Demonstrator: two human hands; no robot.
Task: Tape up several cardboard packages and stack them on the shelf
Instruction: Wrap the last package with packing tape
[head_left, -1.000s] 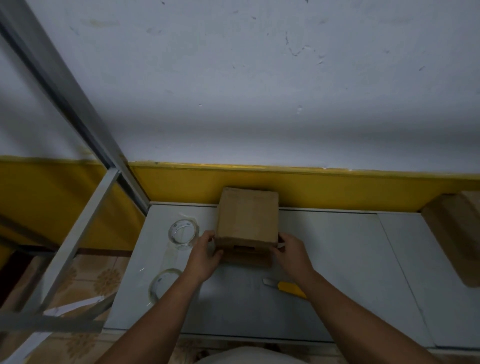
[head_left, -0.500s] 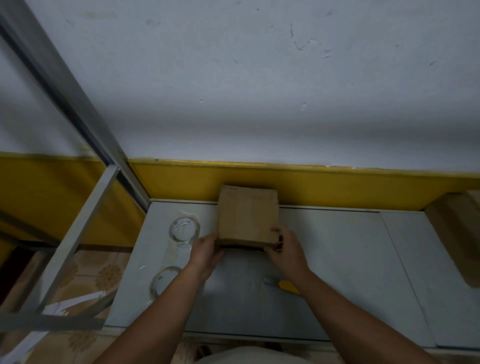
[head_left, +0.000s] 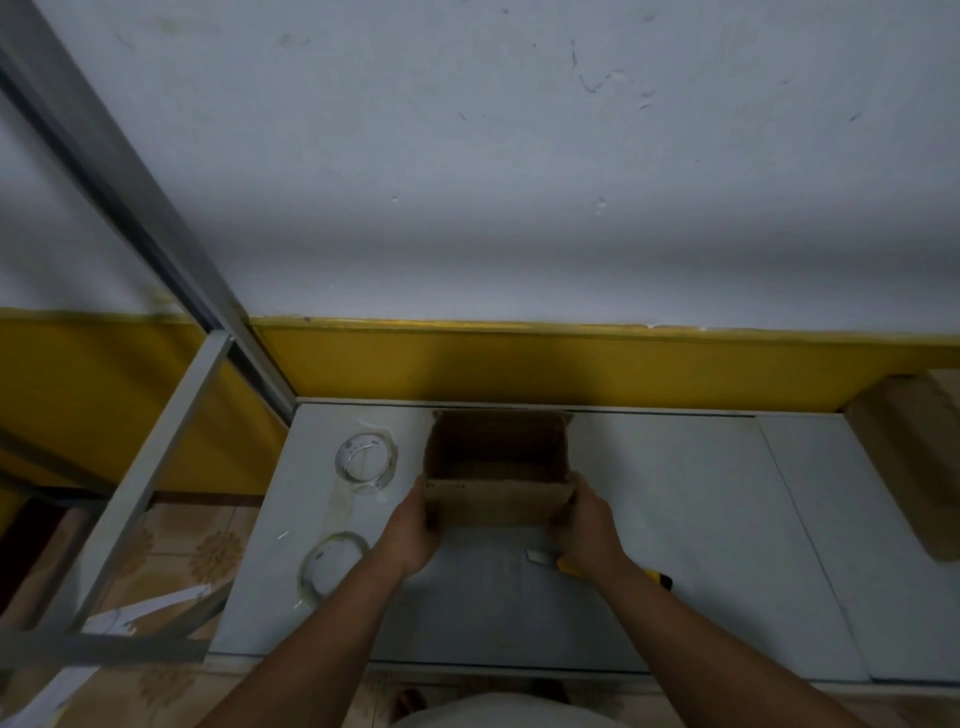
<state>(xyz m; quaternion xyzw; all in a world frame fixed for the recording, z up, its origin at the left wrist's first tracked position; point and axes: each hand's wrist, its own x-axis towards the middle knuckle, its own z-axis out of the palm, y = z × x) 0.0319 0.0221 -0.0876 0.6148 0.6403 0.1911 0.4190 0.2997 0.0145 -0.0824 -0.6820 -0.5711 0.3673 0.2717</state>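
On the white worktop (head_left: 675, 519), an open cardboard box (head_left: 493, 501) sits at far centre, interior showing. The left hand (head_left: 413, 535) and right hand (head_left: 589, 525) each have their grip clamped on a near corner. Flaps likely need folding flat and square before taping. A far tape roll (head_left: 387, 467) and a near tape roll (head_left: 311, 577) lie to the left, with a yellow utility knife (head_left: 543, 556) by the right wrist.

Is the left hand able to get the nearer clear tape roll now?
Probably, once freed: the left hand grips the brown cardboard box, yet nothing lies between it and the nearer clear tape roll.
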